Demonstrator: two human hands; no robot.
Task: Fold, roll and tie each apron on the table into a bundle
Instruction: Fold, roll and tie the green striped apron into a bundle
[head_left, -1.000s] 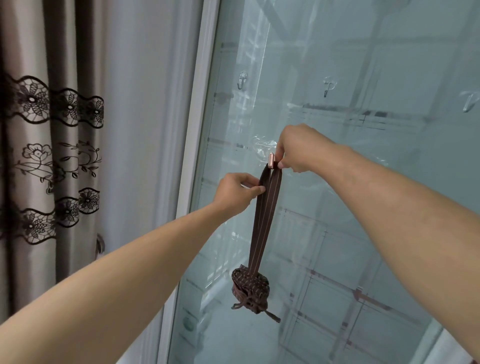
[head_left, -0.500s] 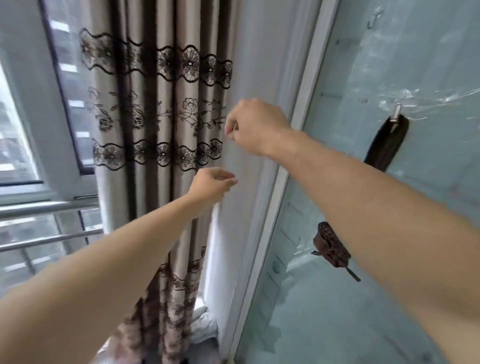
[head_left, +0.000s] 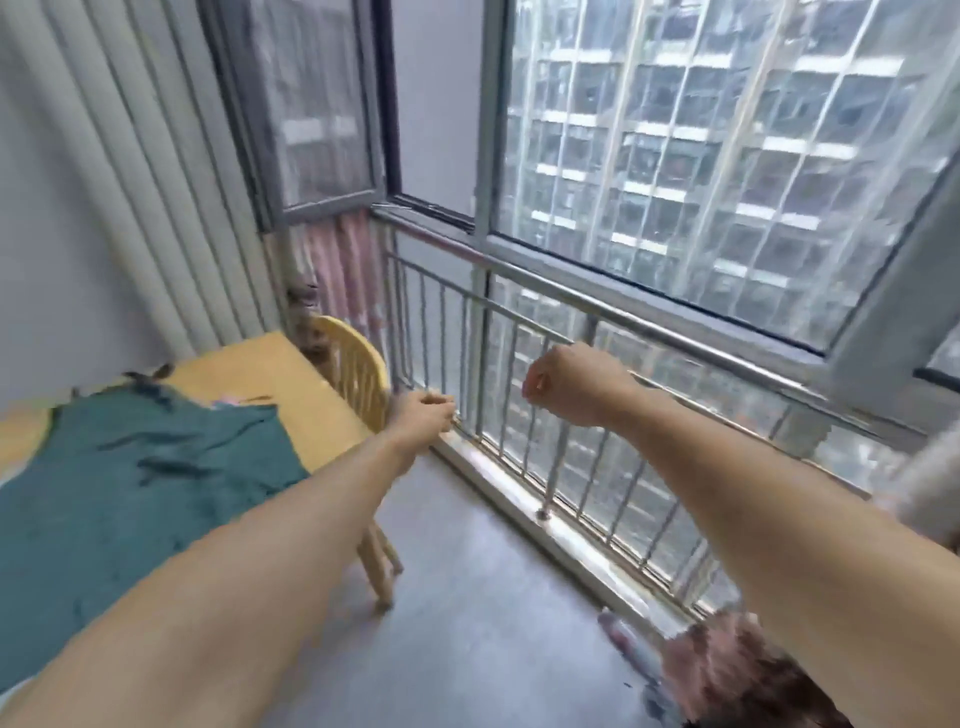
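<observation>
Grey flooring (head_left: 467, 597) and a metal balcony railing (head_left: 545, 415) under large windows (head_left: 701, 156) form the setting, with the wooden table (head_left: 270, 374) as the landmark. Fingers of the left hand (head_left: 423, 415) are curled loosely inward, holding nothing, just beyond the table's far right corner and in front of the railing bars. Fingers of the right hand (head_left: 571, 387) are curled into a loose fist, also holding nothing, farther right of the table and apart from the left hand. Both bare forearms run back toward the camera; the left forearm crosses and hides the near right part of the table. A teal apron (head_left: 130, 493) lies spread over the table, its near portion covered by that forearm and its left side cut off by the frame edge. A wooden chair (head_left: 358, 374) stands at the table's far right corner, its seat hidden. Pale curtain folds (head_left: 130, 182) hang behind the table. Motion blur obscures a dark reddish mass (head_left: 727, 670) on the floor well right of the table; it cannot be identified.
</observation>
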